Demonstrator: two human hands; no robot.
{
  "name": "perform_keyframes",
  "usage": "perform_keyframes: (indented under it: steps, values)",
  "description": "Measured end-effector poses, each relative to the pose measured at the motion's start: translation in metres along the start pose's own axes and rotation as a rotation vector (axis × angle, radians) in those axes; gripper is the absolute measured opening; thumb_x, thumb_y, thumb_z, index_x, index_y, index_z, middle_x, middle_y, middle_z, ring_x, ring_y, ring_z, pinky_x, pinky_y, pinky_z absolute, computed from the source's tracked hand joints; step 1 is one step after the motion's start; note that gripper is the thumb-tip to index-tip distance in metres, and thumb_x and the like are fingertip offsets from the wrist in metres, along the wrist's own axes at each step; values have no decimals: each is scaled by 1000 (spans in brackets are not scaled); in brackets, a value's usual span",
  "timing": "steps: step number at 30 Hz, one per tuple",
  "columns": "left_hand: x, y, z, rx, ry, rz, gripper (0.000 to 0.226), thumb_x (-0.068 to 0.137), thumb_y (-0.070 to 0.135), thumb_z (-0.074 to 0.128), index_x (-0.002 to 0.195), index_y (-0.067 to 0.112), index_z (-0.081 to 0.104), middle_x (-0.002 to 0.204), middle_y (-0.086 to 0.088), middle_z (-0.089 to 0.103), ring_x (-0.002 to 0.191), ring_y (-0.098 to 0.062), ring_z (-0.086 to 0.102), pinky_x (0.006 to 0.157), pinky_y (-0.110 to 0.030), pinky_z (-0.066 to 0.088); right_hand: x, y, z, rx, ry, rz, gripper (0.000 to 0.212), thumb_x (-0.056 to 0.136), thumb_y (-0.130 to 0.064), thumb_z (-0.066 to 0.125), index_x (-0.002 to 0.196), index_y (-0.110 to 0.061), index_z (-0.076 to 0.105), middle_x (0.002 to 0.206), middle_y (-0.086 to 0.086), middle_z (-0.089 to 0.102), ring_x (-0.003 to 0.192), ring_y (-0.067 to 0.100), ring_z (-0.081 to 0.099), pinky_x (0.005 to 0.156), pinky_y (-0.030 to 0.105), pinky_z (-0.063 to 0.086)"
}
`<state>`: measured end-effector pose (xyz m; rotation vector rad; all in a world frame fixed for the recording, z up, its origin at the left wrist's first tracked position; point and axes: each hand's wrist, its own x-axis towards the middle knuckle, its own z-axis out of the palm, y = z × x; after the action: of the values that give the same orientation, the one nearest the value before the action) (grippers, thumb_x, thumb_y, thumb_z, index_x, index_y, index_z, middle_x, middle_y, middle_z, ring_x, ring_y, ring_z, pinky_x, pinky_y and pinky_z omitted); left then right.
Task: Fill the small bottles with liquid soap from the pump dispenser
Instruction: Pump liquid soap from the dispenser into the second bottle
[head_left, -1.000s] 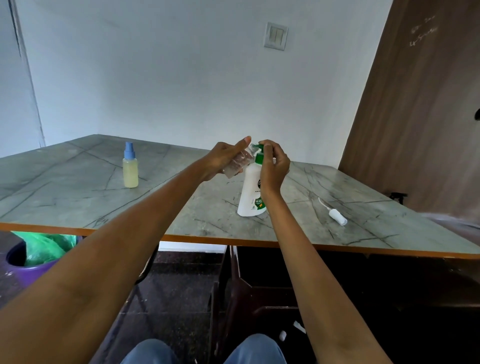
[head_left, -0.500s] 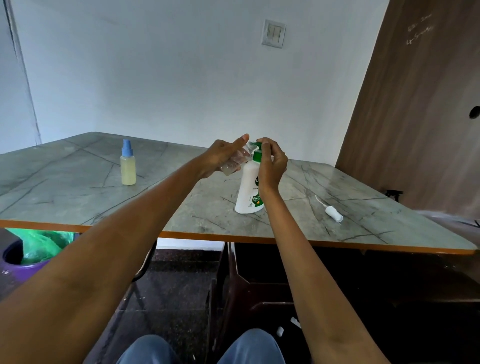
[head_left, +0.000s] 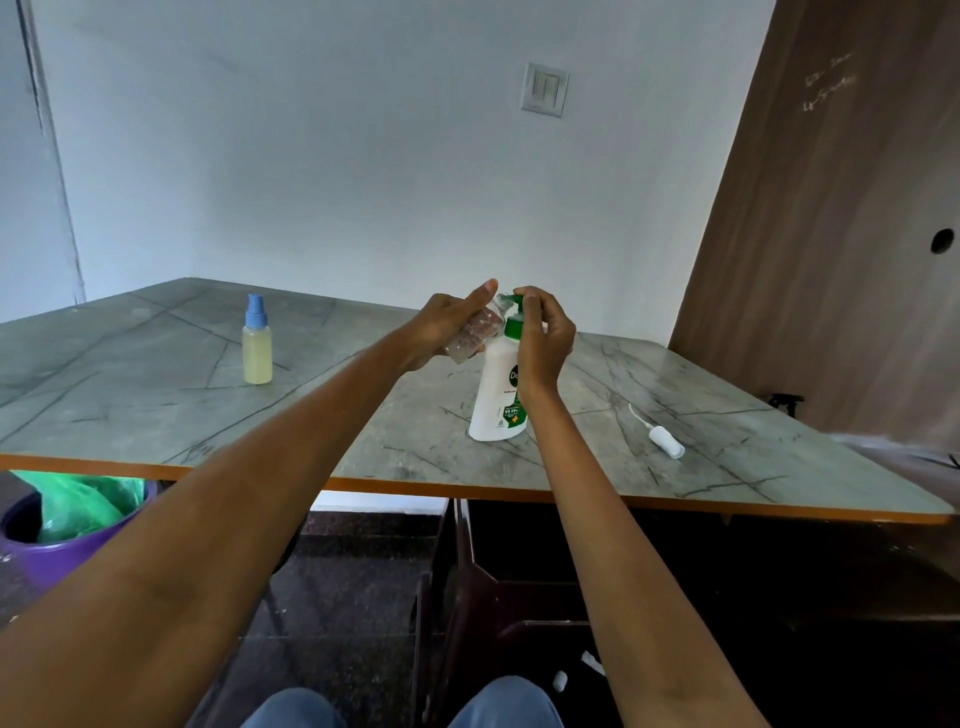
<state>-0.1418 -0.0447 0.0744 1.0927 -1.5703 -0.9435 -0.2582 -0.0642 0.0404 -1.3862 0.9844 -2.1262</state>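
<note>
Spanning marble-patterned table (head_left: 156, 415), white wall (head_left: 311, 156)

Worktop (head_left: 156, 415) matt grey marble-look laminate, dispenser (head_left: 496, 395) glossy white plastic, small bottle (head_left: 475, 332) clear plastic, door (head_left: 831, 260) wood-grain veneer.

The right hand (head_left: 545, 338) hides part of the pump dispenser (head_left: 496, 395) label.

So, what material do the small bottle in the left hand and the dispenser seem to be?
Small bottle: clear, glossy plastic probably; the fingers show through it. Dispenser: opaque white plastic, smooth, with a green pump; plastic is a guess from its look.
</note>
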Motion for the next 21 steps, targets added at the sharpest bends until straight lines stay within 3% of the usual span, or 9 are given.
perform_keyframes:
  steps: [3, 7, 13, 21]
  values:
    - [0, -2, -1, 18, -1, -3, 51, 88, 56, 43, 88, 10, 65, 79, -5, 65, 65, -14, 60, 64, -23, 49, -3, 1, 4, 1, 9, -18, 23, 78, -39, 48, 78, -30, 69, 88, -2, 70, 97, 28, 61, 94, 52, 46]
    - [-1, -6, -1, 19, -2, 1, 48, 89, 55, 43, 84, 13, 65, 80, -7, 65, 66, -16, 60, 67, -25, 49, -5, 7, 4, 1, 2, -46, 20, 76, -47, 45, 70, -43, 64, 80, -16, 66, 96, 27, 61, 96, 56, 42]
    - [1, 1, -2, 6, -10, 2, 47, 89, 55, 42, 83, 15, 65, 78, -4, 65, 64, -13, 60, 61, -20, 50, 3, 3, 5, 19, 10, -4, 20, 74, -48, 49, 74, -40, 68, 92, -2, 72, 97, 28, 62, 95, 53, 45]
    - [2, -4, -2, -8, -21, 0, 49, 89, 56, 43, 84, 13, 65, 79, -5, 65, 66, -14, 60, 66, -23, 50, 2, 7, 4, -11, 8, -30, 21, 75, -46, 46, 72, -39, 65, 84, -11, 68, 95, 25, 61, 97, 53, 43]
